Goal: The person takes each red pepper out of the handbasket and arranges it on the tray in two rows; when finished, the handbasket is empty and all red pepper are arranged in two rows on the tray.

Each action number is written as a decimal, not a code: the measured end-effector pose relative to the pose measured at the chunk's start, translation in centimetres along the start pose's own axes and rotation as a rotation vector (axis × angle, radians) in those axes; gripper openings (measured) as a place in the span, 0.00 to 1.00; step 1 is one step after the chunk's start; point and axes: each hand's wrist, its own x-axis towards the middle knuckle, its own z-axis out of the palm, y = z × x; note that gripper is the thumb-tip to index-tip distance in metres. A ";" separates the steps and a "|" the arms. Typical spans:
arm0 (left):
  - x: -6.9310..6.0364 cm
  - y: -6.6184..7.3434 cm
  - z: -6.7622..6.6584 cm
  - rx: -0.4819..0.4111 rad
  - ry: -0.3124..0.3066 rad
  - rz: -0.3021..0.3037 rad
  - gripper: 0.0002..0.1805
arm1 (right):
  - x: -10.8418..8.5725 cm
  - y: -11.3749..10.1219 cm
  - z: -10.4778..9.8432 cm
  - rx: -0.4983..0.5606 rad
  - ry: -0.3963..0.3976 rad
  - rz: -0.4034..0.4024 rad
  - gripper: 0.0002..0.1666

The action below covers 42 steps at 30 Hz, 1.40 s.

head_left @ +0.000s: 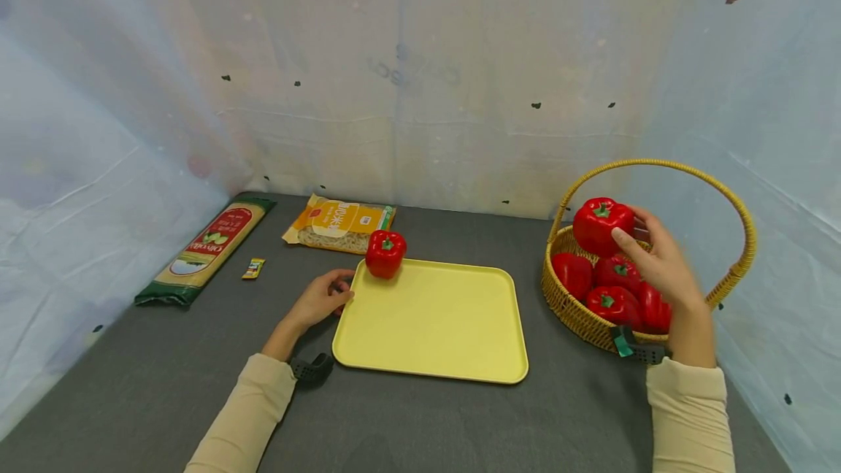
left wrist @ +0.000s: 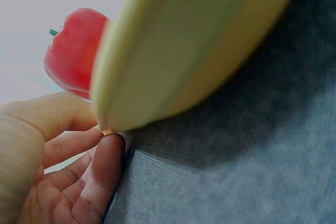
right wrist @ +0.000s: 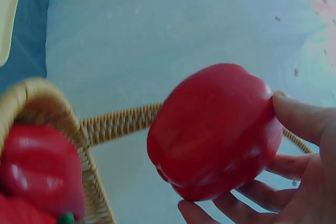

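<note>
In the head view my right hand (head_left: 662,261) grips a red bell pepper (head_left: 601,228) above the wicker basket (head_left: 578,318), below its arched handle. The right wrist view shows this pepper (right wrist: 215,129) between thumb and fingers. Several more red peppers (head_left: 613,305) lie in the basket. My left hand (head_left: 322,299) pinches the left rim of the yellow tray (head_left: 430,320); in the left wrist view thumb and finger meet at the tray's edge (left wrist: 173,51). One red pepper (head_left: 385,254) stands at the tray's back left corner.
Behind the tray lies an orange and yellow food packet (head_left: 342,223). A long green and red package (head_left: 209,247) lies at the far left, with a small yellow sachet (head_left: 253,268) beside it. A pale curtain (head_left: 460,93) hangs behind the grey table.
</note>
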 end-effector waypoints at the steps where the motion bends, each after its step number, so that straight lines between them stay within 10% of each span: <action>1: 0.0 0.0 0.0 0.002 0.001 -0.001 0.24 | -0.1 -0.2 0.3 0.013 -0.003 -0.018 0.35; 42: 0.0 -0.2 0.0 0.002 -0.002 0.009 0.24 | 3.9 -4.7 14.0 0.445 -0.186 -0.168 0.34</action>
